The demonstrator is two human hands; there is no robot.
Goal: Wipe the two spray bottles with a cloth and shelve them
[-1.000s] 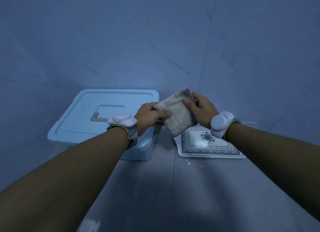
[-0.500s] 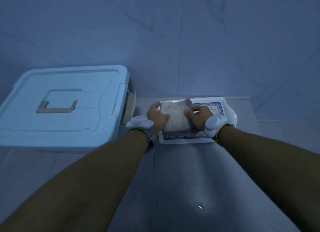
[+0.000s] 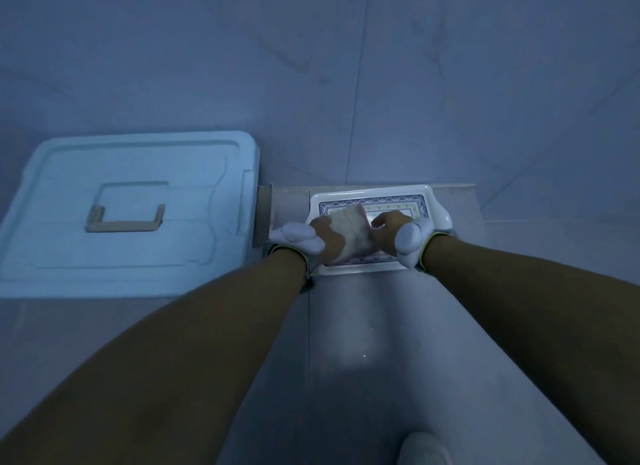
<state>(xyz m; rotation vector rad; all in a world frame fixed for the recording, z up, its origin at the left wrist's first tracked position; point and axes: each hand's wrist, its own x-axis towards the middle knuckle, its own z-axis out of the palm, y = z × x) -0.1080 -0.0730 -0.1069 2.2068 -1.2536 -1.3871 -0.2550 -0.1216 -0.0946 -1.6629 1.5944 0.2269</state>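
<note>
A folded off-white cloth (image 3: 349,230) with a pink edge lies on a white rectangular tray (image 3: 394,189) with a blue patterned border, on the grey floor by the wall. My left hand (image 3: 327,237) grips the cloth's left side. My right hand (image 3: 388,229) pinches its right side. Both wrists carry white bands. No spray bottle is in view.
A light blue plastic storage box (image 3: 131,215) with a beige handle on its lid stands to the left of the tray. Tiled walls rise behind both. A pale shoe tip (image 3: 424,449) shows at the bottom right.
The cloth was held up in the air between both hands; it has come down onto the tray. My view has tilted downward and both hands are lower and farther out.
</note>
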